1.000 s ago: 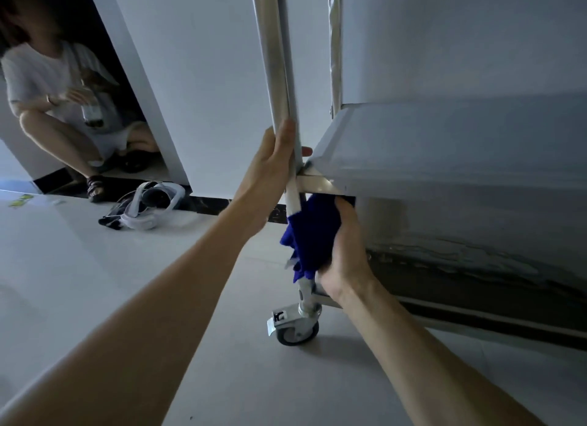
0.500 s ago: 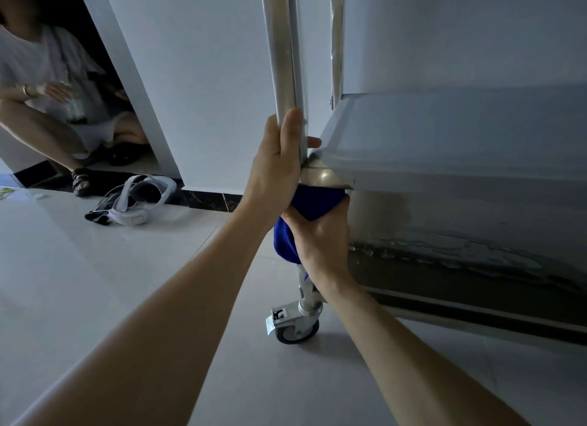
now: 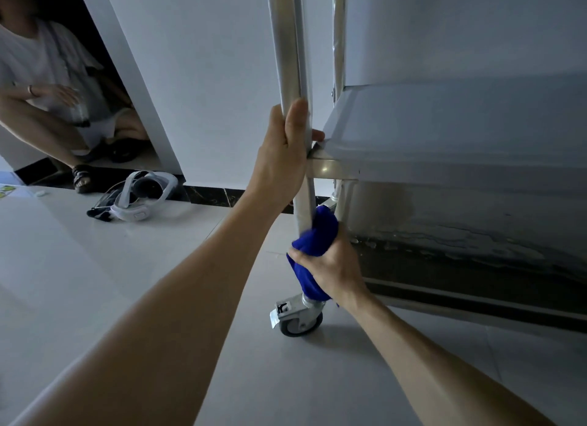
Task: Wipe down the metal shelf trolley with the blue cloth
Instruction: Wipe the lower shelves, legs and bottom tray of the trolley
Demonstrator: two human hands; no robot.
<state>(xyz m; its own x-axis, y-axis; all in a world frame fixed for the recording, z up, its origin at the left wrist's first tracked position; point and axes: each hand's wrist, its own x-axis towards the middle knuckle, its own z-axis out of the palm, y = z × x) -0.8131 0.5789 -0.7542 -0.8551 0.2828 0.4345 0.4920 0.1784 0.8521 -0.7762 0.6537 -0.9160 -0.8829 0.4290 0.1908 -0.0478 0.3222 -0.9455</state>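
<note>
While the left hand wraps its fingers round the upright post of the metal shelf trolley, probably to steady the frame against rolling, the right hand grips the blue cloth bunched round the lower leg of that post, just above the castor wheel. The cloth is deep blue, crumpled, sleeve-like. Right of it, the steel lower panel shows streaks.

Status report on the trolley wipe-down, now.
Left hand grips the trolley's upright metal post. Right hand holds the blue cloth wrapped round the lower leg, just above the caster wheel. Nothing blocking.
</note>
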